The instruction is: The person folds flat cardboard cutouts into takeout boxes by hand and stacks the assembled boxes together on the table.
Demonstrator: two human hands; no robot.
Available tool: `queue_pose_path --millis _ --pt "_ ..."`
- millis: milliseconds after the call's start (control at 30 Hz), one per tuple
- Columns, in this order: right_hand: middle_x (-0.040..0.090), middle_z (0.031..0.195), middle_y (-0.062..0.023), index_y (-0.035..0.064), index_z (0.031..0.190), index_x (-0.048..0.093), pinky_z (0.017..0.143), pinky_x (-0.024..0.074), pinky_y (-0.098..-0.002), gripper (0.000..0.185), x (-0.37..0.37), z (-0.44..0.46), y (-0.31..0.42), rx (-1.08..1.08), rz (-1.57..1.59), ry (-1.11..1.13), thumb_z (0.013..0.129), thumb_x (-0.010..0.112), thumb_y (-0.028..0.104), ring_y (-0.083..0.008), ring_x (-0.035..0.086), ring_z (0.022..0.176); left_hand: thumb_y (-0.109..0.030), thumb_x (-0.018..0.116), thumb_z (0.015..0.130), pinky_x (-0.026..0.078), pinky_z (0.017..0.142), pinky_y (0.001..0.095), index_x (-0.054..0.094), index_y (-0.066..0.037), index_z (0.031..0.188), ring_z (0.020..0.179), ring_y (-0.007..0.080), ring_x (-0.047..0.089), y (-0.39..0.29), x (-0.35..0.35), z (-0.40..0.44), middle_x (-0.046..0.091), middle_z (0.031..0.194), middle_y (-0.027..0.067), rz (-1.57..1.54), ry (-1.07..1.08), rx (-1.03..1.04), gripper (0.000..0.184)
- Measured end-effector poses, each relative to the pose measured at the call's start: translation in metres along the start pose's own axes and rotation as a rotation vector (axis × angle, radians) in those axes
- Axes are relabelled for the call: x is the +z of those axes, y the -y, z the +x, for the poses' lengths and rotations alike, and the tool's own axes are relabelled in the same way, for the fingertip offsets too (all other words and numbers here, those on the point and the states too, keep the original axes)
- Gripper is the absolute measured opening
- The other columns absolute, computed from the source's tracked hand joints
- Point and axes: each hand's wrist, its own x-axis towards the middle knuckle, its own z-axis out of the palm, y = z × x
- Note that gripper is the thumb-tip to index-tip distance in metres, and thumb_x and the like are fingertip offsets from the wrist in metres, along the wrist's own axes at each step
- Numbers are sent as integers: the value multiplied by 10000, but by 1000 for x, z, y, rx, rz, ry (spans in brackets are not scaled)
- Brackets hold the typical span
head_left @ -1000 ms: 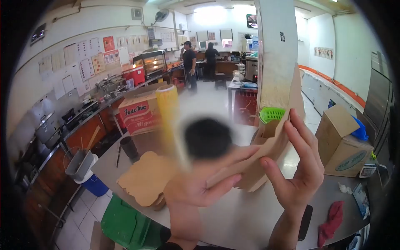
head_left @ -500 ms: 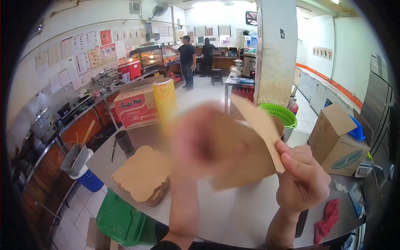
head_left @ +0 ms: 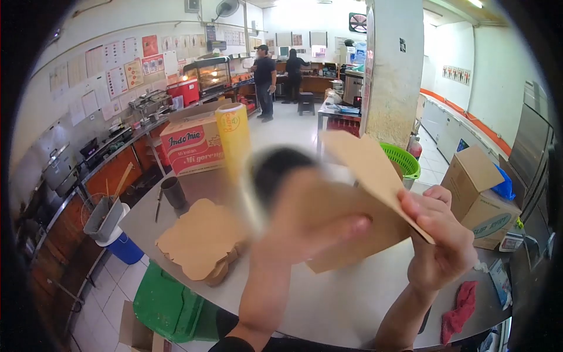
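A partly folded brown cardboard food box (head_left: pixel 366 237) is held between my two hands above the table. My right hand (head_left: pixel 440 240) pinches its edge at the right, thumb and fingers on either side of the raised flap (head_left: pixel 366 161). My left hand (head_left: pixel 305 226) grips the left part, with the thumb laid against the inner wall; its other fingers are blurred or hidden. A dark round blur (head_left: pixel 284 176) beyond the left hand cannot be made out. Left of my left forearm lies a stack of flat cardboard box blanks (head_left: pixel 202 240).
On the metal table (head_left: pixel 328 305) stand a dark cup (head_left: pixel 173 193), a yellow roll (head_left: pixel 233 138) and an Indomie carton (head_left: pixel 196 146). A red cloth (head_left: pixel 460 311) lies right. A green bin (head_left: pixel 167 302) is below left; a green basket (head_left: pixel 399 159) stands beyond. Two people are farther back.
The box and my right hand have shifted slightly right and down. My left hand has turned, so its thumb now shows against the box wall. The person at the back has lowered an outstretched arm.
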Motion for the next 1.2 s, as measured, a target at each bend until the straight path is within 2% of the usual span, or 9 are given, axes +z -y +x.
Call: queue_pose_path --millis 133,233,333,367,467,533,633,767,1200 --pt "762 897 -147 7 884 710 868 458 -396 220 -3 -9 -11 172 427 -7 836 805 200 -236 700 783 -198 881 710 528 861 372 725 -51 1057 992 301 707 4 3 11 729 1054 103 133 88 321 408" --pt "711 804 -89 34 852 732 867 428 -402 243 3 -11 -18 219 473 -34 827 821 259 -197 620 748 -277 859 751 514 906 365 678 -29 1186 1070 251 684 -5 -2 11 705 1163 102 281 191 311 534" --pt "595 792 -24 86 864 770 852 399 -394 200 -7 -7 -18 244 373 59 784 843 255 -203 546 820 -332 794 836 486 983 337 576 16 1329 1175 196 626 -4 -17 2 640 1296 116 -250 562 118 642" --pt "591 831 -24 92 859 774 861 400 -390 208 -11 -4 -21 152 348 183 755 856 253 -218 542 870 -479 730 828 473 1028 380 475 63 1400 1219 267 609 0 -19 -11 616 1330 166 -468 145 -36 829" --pt "632 1008 -47 110 843 768 910 407 -405 235 -15 4 -15 53 317 390 702 878 264 -277 535 1037 -450 737 844 450 1077 402 439 84 1435 1230 314 613 5 -6 -24 624 1315 202 -563 -191 -35 850" --pt "669 1110 -68 129 838 760 951 412 -412 248 -10 4 -8 130 302 368 693 883 288 -297 558 1074 -223 782 833 471 1042 386 496 49 1391 1177 273 637 -28 11 -9 645 1277 176 7 -53 -88 684" --pt "686 1171 -66 110 798 725 946 435 -409 238 -5 0 -13 98 260 300 698 877 264 -306 580 1107 -58 777 811 485 1010 369 521 16 1368 1139 232 647 -13 2 -9 657 1256 141 -99 -103 -108 617" --pt "700 1132 -60 88 742 680 913 447 -414 236 -10 4 -14 -13 177 415 716 866 231 -301 587 1119 -63 777 819 492 992 348 516 10 1380 1152 224 641 -11 -7 -4 655 1268 132 -315 -137 -257 623" --pt "670 1179 -37 124 803 729 925 432 -414 254 -2 3 -3 57 -102 250 638 895 220 -264 571 1077 9 759 811 522 925 303 563 2 1318 1106 154 635 -10 -3 6 664 1224 84 -24 -36 -17 544"
